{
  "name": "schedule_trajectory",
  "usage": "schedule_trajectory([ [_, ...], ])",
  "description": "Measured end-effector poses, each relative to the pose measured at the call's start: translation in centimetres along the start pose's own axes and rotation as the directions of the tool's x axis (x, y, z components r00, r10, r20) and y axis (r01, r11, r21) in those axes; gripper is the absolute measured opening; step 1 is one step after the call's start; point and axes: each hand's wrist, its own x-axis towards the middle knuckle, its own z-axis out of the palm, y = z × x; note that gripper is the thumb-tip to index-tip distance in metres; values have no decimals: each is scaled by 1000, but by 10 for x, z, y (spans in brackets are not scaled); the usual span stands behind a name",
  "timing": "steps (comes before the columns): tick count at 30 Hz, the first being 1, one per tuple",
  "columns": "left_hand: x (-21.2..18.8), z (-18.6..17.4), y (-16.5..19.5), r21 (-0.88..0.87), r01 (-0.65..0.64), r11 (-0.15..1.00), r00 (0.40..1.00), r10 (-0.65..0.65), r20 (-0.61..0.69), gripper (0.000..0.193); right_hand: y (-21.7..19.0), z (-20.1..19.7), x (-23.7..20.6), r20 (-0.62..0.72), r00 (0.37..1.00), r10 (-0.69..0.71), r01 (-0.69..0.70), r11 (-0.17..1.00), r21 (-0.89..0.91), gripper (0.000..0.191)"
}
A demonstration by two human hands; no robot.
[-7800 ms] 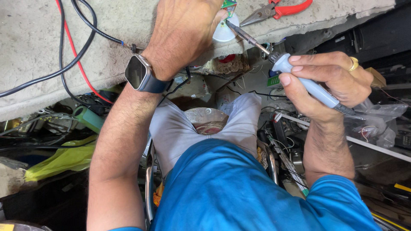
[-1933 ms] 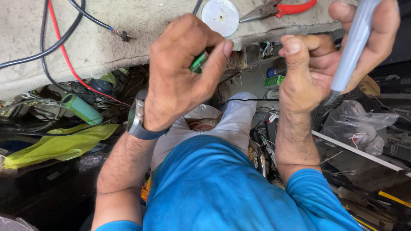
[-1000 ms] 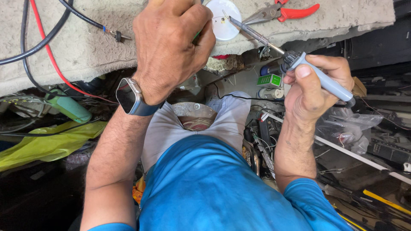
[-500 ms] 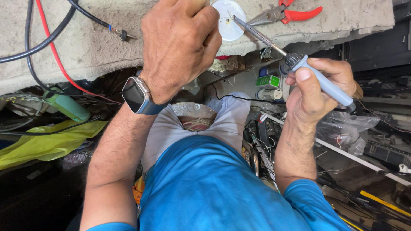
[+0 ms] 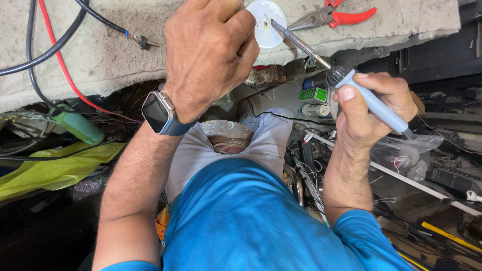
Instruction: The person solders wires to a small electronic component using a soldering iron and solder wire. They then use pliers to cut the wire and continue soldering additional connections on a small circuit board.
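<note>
Rough grey bench top fills the upper part of the frame, with a cluttered dark floor of wires and parts below it.

At upper centre, the left hand is curled into a loose fist, its fingers folded down and pressed together against the bench edge; whatever they pinch is hidden beneath the hand. Just beside those knuckles, at the top middle, lies a small round white disc. A smartwatch with a dark face and blue band sits on the left wrist.

At right of centre, the right hand closes around the pale blue handle of a soldering iron, thumb laid along the grip and the other fingers wrapped behind it. The iron slants up to the left, and its metal tip rests on or just over the white disc; I cannot tell whether it touches.

Red-handled pliers lie on the bench at the top right, near the disc. A red wire and black cables cross the upper left. Below them, at the left edge, sit a green cylinder and a yellow plastic sheet. The blue shirt fills the bottom centre.
</note>
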Motion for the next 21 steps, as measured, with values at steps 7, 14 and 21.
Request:
schedule_trajectory([
  [7,-1,-1,-1,9,-6,1000,1000,6,7,10,-6,2,1,4,994,-106,105,980,-169,23],
  [14,-2,-2,-2,12,-14,1000,1000,14,3,10,-6,1,0,15,994,-112,112,972,-204,24],
  [21,-2,-1,-2,25,-20,999,1000,20,4,9,-4,-1,0,33,992,-120,124,972,-198,26],
])
